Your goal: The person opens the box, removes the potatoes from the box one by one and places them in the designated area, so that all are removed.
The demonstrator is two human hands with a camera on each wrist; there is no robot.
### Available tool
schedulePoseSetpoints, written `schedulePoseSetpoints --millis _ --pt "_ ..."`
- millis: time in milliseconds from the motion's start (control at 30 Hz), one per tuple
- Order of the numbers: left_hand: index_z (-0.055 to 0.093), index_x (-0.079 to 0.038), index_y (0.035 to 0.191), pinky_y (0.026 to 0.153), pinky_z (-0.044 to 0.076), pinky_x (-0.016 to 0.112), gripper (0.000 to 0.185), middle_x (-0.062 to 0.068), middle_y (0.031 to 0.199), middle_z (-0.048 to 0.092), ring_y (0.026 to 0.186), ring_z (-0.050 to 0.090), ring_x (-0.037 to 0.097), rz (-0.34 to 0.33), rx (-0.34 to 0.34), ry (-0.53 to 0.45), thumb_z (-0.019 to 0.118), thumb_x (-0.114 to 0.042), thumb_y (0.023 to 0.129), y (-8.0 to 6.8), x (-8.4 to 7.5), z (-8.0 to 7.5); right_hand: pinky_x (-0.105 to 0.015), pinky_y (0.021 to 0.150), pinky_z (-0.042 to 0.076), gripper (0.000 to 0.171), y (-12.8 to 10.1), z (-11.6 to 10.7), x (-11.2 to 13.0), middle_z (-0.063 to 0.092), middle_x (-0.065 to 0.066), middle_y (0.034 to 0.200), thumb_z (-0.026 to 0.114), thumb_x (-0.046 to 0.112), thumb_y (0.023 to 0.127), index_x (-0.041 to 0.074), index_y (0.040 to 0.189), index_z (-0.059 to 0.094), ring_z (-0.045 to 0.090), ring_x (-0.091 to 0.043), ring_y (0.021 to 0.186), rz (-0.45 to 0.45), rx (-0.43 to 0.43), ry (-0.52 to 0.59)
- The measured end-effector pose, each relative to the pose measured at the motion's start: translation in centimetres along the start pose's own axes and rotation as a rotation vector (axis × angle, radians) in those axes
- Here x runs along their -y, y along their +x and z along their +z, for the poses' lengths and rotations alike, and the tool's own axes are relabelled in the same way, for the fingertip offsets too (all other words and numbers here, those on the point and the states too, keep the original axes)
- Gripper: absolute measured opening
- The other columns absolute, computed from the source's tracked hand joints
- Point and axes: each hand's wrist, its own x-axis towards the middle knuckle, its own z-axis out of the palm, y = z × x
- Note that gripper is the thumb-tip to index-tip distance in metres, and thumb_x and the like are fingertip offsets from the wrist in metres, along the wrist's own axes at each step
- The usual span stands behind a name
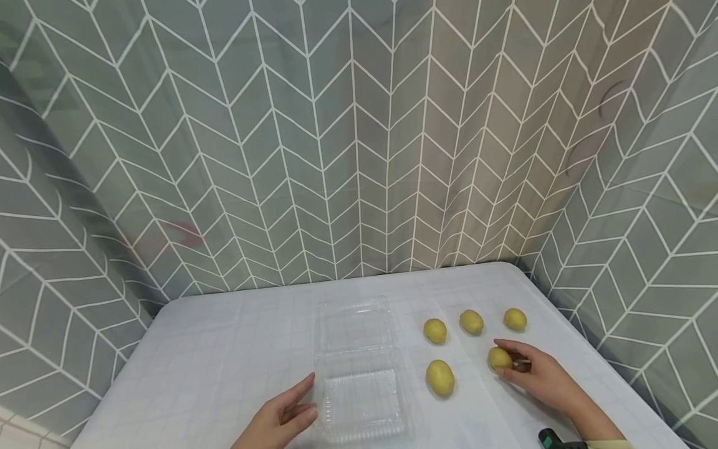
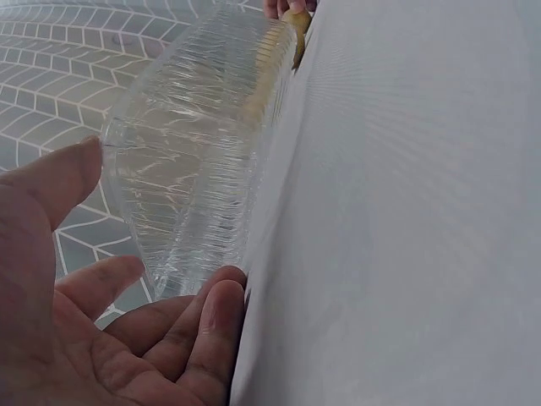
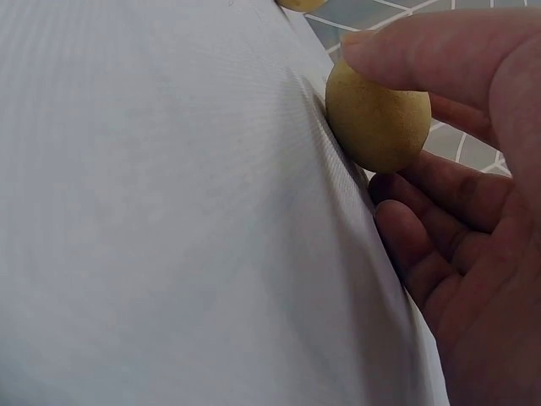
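Note:
A yellow lemon (image 1: 498, 358) sits between the thumb and fingers of my right hand (image 1: 541, 377), which pinches it at the tabletop. In the right wrist view the thumb lies over the lemon (image 3: 376, 118) and the other fingers curl behind and below it. My left hand (image 1: 278, 416) is at the left edge of a clear plastic clamshell container (image 1: 364, 402), its fingers relaxed and apart. The left wrist view shows the thumb and fingertips right at the rim of the container (image 2: 186, 161). The container's lid is folded back, away from me.
Another lemon (image 1: 440, 378) lies just right of the container. Farther back stand three more: a left lemon (image 1: 435, 330), a middle lemon (image 1: 472, 322) and a right lemon (image 1: 515, 319). A white cloth covers the table (image 1: 213, 349). Patterned curtains (image 1: 359, 156) enclose it at the back and sides.

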Motion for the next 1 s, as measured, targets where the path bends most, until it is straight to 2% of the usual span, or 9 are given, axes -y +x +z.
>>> schedulePoseSetpoints --millis 100,267,500,767,867,1000 --pt "0.035 0.006 0.149 0.095 0.052 0.032 0.065 0.029 0.153 0.031 0.123 0.056 0.034 0.023 -0.007 0.002 0.060 -0.029 0.100 -0.05 -0.08 0.12 -0.024 0.076 0.055 0.055 -0.09 -0.03 0.01 0.066 -0.008 0.120 0.081 0.024 0.084 0.003 0.132 0.061 0.060 -0.009 0.097 0.006 0.000 0.001" --pt "0.035 0.006 0.149 0.091 0.055 0.034 0.064 0.028 0.154 0.029 0.129 0.049 0.038 0.022 -0.017 -0.018 0.057 -0.031 0.102 -0.06 -0.23 0.22 -0.025 0.076 0.055 0.055 -0.24 -0.12 0.22 0.066 -0.009 0.120 0.081 0.025 0.085 0.003 0.131 0.061 0.060 -0.010 0.097 0.013 0.001 -0.004" --pt "0.030 0.002 0.153 0.091 0.056 0.038 0.064 0.028 0.155 0.025 0.121 0.058 0.035 -0.012 0.000 -0.058 0.050 -0.035 0.105 -0.14 -0.41 0.15 -0.025 0.077 0.055 0.053 -0.54 -0.39 0.54 0.066 -0.008 0.119 0.080 0.024 0.085 0.003 0.130 0.062 0.060 -0.009 0.096 0.022 0.000 -0.009" --pt "0.027 -0.001 0.155 0.091 0.055 0.039 0.064 0.031 0.154 0.026 0.122 0.057 0.037 -0.042 -0.002 -0.100 0.047 -0.037 0.106 -0.02 -0.44 0.46 -0.025 0.077 0.055 0.054 -0.94 -0.59 0.47 0.066 -0.009 0.121 0.080 0.025 0.085 0.003 0.131 0.061 0.061 -0.013 0.098 0.049 0.008 -0.023" --pt "0.025 -0.001 0.155 0.091 0.055 0.038 0.064 0.032 0.154 0.025 0.122 0.056 0.037 -0.029 0.002 -0.101 0.047 -0.036 0.106 0.03 -0.41 0.25 -0.025 0.077 0.055 0.054 -0.79 -0.60 0.45 0.065 -0.011 0.123 0.079 0.024 0.086 0.003 0.132 0.060 0.062 -0.015 0.099 0.030 -0.002 -0.013" --pt "0.023 -0.005 0.157 0.093 0.054 0.039 0.065 0.030 0.155 0.025 0.124 0.055 0.037 -0.036 -0.005 -0.090 0.047 -0.037 0.106 -0.05 -0.49 -0.44 -0.029 0.079 0.057 0.051 -0.17 -0.92 0.75 0.064 -0.014 0.126 0.075 0.026 0.090 0.003 0.133 0.059 0.063 -0.026 0.106 -0.035 -0.044 -0.038"
